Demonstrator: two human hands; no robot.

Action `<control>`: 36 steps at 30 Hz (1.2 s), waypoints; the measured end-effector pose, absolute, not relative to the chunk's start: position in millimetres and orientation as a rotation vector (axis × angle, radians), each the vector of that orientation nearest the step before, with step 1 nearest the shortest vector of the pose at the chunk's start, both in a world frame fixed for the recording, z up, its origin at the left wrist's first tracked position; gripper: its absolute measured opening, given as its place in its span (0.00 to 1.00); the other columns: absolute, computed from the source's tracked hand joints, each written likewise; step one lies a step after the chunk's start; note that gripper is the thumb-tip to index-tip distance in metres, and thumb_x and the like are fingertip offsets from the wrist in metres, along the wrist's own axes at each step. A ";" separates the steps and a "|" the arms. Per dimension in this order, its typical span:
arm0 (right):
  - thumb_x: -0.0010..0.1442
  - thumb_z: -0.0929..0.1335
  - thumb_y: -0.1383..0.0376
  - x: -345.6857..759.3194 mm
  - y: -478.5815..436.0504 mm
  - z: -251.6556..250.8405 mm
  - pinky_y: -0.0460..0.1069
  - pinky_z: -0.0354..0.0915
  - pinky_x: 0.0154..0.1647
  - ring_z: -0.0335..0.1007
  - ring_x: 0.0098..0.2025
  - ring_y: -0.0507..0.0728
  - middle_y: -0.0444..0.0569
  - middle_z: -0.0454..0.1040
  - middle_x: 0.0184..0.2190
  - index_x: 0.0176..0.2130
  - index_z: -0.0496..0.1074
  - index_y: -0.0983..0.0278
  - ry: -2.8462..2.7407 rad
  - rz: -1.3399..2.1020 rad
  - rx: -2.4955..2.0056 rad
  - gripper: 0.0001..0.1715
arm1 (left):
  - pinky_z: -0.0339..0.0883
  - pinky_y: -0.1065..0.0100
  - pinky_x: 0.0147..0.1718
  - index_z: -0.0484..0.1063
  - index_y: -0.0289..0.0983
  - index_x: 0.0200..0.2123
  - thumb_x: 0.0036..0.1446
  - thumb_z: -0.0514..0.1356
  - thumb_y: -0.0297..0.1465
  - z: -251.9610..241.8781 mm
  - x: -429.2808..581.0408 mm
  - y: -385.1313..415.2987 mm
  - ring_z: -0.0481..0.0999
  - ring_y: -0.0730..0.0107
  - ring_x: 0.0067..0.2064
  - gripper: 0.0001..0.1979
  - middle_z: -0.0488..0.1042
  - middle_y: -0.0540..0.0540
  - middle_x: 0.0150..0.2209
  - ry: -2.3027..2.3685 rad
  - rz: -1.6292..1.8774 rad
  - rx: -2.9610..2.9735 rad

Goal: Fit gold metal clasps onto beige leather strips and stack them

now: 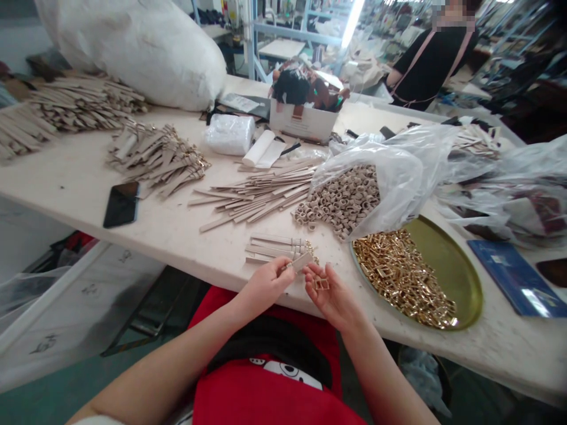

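Note:
Over the table's front edge, my left hand (266,284) pinches a short beige strap (303,261) that points to the right. My right hand (333,298), palm turned up and fingers curled, holds a gold buckle (322,284) with a rectangular frame. The two hands are close together, the strap's end near the right fingertips. Just behind them lies a small row of beige straps with gold buckles (270,248). Right of my right hand is a round gold-coloured tray (465,283) with a heap of gold buckles (407,277).
Behind are loose beige strips (261,192) and a clear plastic bag (403,171) spilling small beige loops (345,200). On the left are a phone (121,204), buckled straps (162,154) and a large white sack (146,47). A blue packet (518,277) lies right. A person (434,56) stands beyond.

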State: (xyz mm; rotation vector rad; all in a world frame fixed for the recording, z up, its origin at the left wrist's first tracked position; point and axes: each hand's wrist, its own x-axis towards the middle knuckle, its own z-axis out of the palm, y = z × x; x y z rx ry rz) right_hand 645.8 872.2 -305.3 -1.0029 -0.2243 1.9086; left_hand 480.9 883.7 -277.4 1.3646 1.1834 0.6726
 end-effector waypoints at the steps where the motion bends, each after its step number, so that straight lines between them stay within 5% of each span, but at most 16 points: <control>1: 0.51 0.68 0.62 648.9 872.8 -304.8 0.45 0.68 0.38 0.71 0.36 0.51 0.48 0.75 0.35 0.35 0.72 0.64 -0.191 1.922 -0.944 0.11 | 0.49 0.75 0.20 0.65 0.36 0.32 0.55 0.49 0.35 -278.1 480.7 882.9 0.54 0.78 0.20 0.10 0.56 0.56 0.19 1.186 0.666 1.339; 5: 0.50 0.66 0.70 653.9 871.9 -301.1 0.49 0.62 0.52 0.65 0.51 0.52 0.46 0.72 0.46 0.41 0.70 0.61 -0.264 1.873 -0.818 0.17 | 0.49 0.75 0.21 0.63 0.36 0.30 0.51 0.47 0.28 -285.4 489.1 872.6 0.53 0.78 0.20 0.06 0.55 0.56 0.18 1.140 0.643 1.244; 12: 0.51 0.67 0.64 631.1 864.8 -291.7 0.50 0.59 0.52 0.64 0.51 0.54 0.46 0.72 0.46 0.46 0.68 0.58 -0.441 1.718 -0.904 0.20 | 0.54 0.73 0.27 0.66 0.33 0.33 0.51 0.54 0.36 -287.9 514.9 869.5 0.60 0.75 0.27 0.12 0.63 0.53 0.25 1.089 0.713 1.207; 16: 0.52 0.67 0.60 627.6 859.5 -296.8 0.50 0.61 0.46 0.66 0.45 0.54 0.45 0.73 0.42 0.43 0.70 0.58 -0.627 1.614 -1.036 0.17 | 0.57 0.73 0.31 0.68 0.33 0.35 0.52 0.53 0.36 -283.3 512.9 876.3 0.63 0.73 0.31 0.12 0.66 0.50 0.28 1.121 0.751 1.224; 21: 0.46 0.72 0.63 641.6 862.6 -300.9 0.45 0.61 0.27 0.60 0.23 0.48 0.40 0.69 0.20 0.34 0.74 0.62 -0.867 1.397 -1.271 0.12 | 0.56 0.74 0.26 0.67 0.33 0.34 0.53 0.53 0.38 -280.3 504.0 880.4 0.62 0.75 0.26 0.13 0.64 0.52 0.23 1.088 0.692 1.275; 27: 0.44 0.73 0.65 654.8 872.3 -295.2 0.39 0.63 0.23 0.60 0.21 0.44 0.40 0.69 0.25 0.37 0.73 0.61 -0.314 1.634 -0.953 0.16 | 0.44 0.75 0.16 0.62 0.35 0.32 0.55 0.48 0.43 -288.1 499.9 881.7 0.49 0.78 0.17 0.16 0.49 0.59 0.15 1.060 0.587 1.251; 36: 0.44 0.74 0.66 659.0 864.7 -301.7 0.37 0.65 0.23 0.63 0.20 0.42 0.40 0.70 0.25 0.36 0.73 0.63 -0.214 1.758 -0.937 0.16 | 0.53 0.74 0.28 0.67 0.35 0.29 0.56 0.48 0.37 -274.3 489.3 884.5 0.61 0.73 0.28 0.14 0.64 0.52 0.25 1.011 0.413 1.638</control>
